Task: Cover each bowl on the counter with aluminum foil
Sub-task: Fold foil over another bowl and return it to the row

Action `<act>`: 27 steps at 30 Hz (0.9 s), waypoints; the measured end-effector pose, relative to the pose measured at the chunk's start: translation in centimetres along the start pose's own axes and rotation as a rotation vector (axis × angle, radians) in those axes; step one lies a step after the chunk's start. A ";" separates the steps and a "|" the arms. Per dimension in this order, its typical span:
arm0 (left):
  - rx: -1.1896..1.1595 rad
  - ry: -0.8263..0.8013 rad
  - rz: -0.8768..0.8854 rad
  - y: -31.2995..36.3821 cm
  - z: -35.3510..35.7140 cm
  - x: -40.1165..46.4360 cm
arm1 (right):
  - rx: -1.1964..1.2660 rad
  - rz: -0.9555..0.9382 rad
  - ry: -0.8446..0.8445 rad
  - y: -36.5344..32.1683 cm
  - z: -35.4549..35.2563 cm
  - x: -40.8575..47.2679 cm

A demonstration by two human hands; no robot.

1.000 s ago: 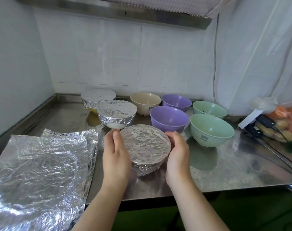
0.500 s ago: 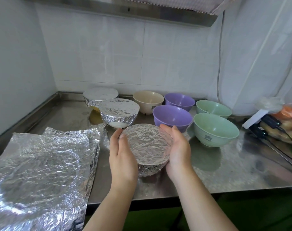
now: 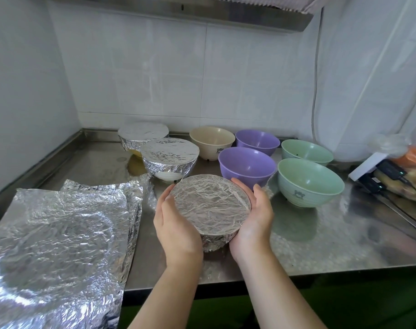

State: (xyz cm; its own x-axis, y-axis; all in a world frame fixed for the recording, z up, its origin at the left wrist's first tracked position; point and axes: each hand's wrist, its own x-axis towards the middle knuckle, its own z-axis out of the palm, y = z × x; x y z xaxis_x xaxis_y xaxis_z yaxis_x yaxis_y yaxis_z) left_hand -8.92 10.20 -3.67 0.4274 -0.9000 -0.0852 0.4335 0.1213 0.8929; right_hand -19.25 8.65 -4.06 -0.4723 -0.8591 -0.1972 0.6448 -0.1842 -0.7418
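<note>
A foil-covered bowl [image 3: 210, 205] is held between both hands above the steel counter [image 3: 320, 238], tilted a little toward me. My left hand [image 3: 176, 224] cups its left side and my right hand [image 3: 252, 219] cups its right side, fingers curved round the foil. Two more foil-covered bowls [image 3: 170, 155] [image 3: 142, 135] stand behind it at the back left. Uncovered bowls stand to the right: a cream bowl [image 3: 211, 141], two purple bowls [image 3: 247, 163] [image 3: 258, 141] and two green bowls [image 3: 309, 181] [image 3: 306, 151]. A stack of foil sheets [image 3: 59, 238] lies at the left.
The white tiled wall [image 3: 202, 79] rises behind the counter, with a side wall at the left. A black charger with cables [image 3: 389, 172] and a plastic bag of vegetables [image 3: 411, 172] sit at the right edge. The counter's front edge runs just under my wrists.
Both hands have lifted the foil-covered bowl off the counter and tilted it. The fingers have slid further round its sides.
</note>
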 end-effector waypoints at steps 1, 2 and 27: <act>0.016 -0.016 0.004 0.0 -0.1 0.1 | 0.000 0.002 -0.009 -0.1 0.0 -0.2; 0.043 -0.034 0.015 0.1 -0.3 0.2 | -0.005 0.006 -0.016 -0.1 -0.1 -0.2; 0.003 -0.071 -0.062 0.2 -0.6 -0.1 | 0.042 0.078 -0.049 1.0 -1.3 1.3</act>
State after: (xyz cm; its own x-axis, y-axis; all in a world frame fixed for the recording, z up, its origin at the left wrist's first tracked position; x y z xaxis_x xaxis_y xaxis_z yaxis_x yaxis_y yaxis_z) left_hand -8.43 10.56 -3.78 0.3423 -0.9332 -0.1090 0.4550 0.0631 0.8883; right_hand -19.95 7.99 -5.89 -0.3901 -0.8938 -0.2214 0.7036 -0.1343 -0.6978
